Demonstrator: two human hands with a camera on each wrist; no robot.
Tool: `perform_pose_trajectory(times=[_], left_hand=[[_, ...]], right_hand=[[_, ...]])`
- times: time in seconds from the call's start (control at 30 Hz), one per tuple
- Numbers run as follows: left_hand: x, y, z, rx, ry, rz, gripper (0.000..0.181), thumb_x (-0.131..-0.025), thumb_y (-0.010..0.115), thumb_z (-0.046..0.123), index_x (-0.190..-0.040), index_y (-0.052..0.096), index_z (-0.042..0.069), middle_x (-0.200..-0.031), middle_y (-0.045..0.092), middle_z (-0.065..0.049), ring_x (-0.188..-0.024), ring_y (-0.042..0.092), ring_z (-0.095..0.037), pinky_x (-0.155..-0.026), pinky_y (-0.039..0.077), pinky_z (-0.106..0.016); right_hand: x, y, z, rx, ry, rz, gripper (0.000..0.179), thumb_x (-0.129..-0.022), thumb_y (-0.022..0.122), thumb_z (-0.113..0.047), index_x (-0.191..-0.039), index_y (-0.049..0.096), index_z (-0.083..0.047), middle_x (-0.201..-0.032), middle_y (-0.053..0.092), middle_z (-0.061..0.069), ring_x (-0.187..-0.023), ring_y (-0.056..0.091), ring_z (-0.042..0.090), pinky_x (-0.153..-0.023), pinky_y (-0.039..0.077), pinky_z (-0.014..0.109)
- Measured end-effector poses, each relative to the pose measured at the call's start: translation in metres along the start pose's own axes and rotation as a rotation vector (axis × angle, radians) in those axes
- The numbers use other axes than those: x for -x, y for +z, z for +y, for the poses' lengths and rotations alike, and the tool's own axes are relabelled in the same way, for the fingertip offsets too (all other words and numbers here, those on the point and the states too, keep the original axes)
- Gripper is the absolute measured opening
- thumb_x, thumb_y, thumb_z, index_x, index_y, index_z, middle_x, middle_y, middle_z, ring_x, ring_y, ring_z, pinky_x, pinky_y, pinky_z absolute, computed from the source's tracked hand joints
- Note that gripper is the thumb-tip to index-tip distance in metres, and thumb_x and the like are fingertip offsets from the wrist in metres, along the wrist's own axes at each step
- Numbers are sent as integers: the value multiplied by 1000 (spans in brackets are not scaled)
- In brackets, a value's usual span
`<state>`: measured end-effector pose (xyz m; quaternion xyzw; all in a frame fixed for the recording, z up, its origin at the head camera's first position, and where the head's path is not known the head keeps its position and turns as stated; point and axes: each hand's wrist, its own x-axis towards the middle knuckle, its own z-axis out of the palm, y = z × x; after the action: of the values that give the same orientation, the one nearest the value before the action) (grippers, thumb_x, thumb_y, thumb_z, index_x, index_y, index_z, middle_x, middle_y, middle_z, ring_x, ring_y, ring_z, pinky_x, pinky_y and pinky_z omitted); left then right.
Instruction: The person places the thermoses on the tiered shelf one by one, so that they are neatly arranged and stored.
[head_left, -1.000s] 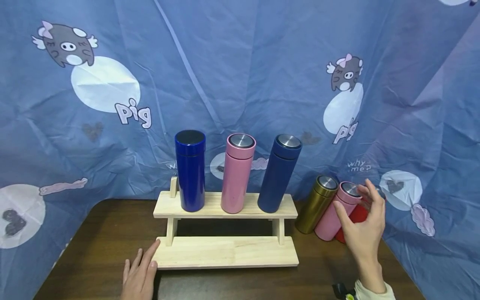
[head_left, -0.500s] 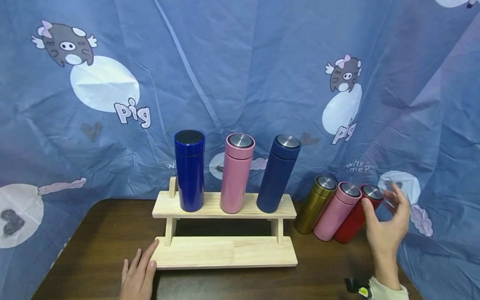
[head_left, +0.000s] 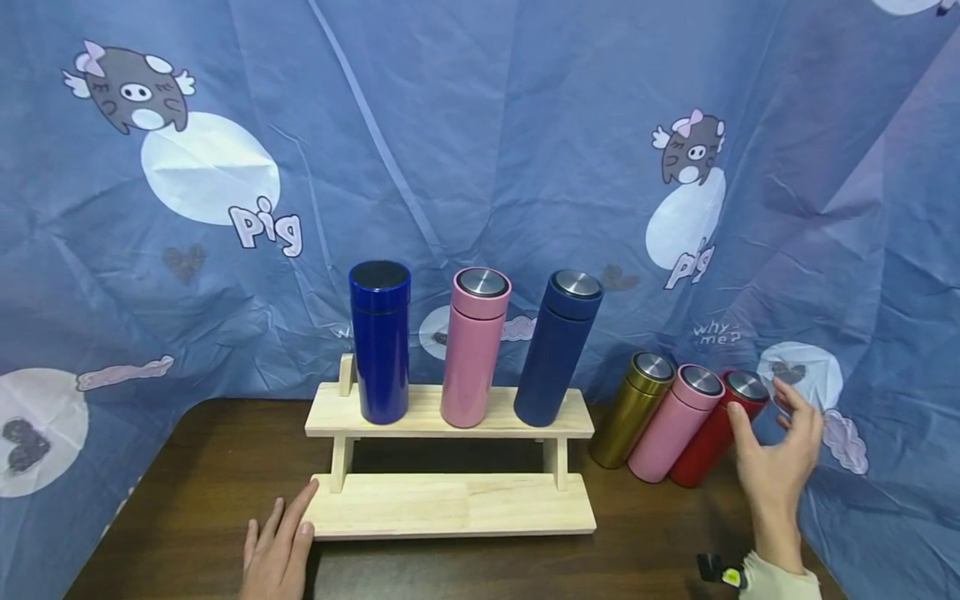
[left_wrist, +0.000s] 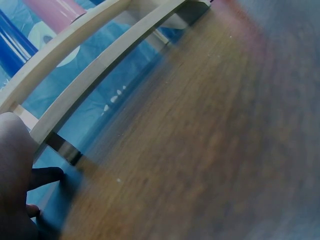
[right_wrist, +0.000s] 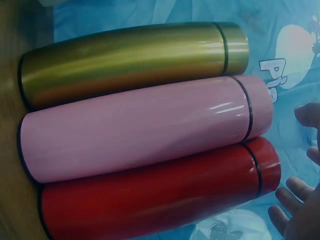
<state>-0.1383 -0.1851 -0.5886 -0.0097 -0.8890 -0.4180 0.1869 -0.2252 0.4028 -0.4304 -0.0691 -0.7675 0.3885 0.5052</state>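
A red thermos (head_left: 708,446) stands rightmost in a tight row with a pink thermos (head_left: 672,429) and a gold one (head_left: 632,417). My right hand (head_left: 780,462) is around the red thermos's upper right, thumb and fingers spread apart with a gap between them. In the right wrist view, fingertips (right_wrist: 287,195) are right beside the red lid, while the thumb is off from it. My left hand (head_left: 276,550) lies with extended fingers at the left end of the lower board of a pale wooden two-tier rack (head_left: 450,504), fingertips at its edge.
On the rack's upper board stand a glossy blue thermos (head_left: 382,358), a second pink thermos (head_left: 475,358) and a dark blue thermos (head_left: 555,358). The rack is on a dark brown table (head_left: 217,467). A blue printed curtain (head_left: 465,125) hangs behind and along both sides.
My right hand has moved rightward from the pink thermos to the red one, uncovering the red lid, and has barely shifted since. The left hand and all the thermoses stay in place.
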Motion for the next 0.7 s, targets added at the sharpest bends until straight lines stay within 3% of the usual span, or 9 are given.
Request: perform_pose_trajectory(times=[0.37,0.7], left_hand=[[0,1,0,10,31,25,45,-119,40,20,-162,51,14,-157,57,-30,-142,40,-77,-126,1,-83],[-1,1,0,1,30,21,45,-119,40,21,-162,51,12,-157,57,-31,-141,40,-78,-125,2,-85]], right_hand=[[4,6,19,-20,-27,-17,62,-91,86,-9,-150,69,-10,-134,45,-33,-126,46,-7,-102,40,16],[8,10,36,-9,27,-62,67,-93,84,-8,-156,63,-13,-136,43,-31,-125,45,-5,-100,41,17]])
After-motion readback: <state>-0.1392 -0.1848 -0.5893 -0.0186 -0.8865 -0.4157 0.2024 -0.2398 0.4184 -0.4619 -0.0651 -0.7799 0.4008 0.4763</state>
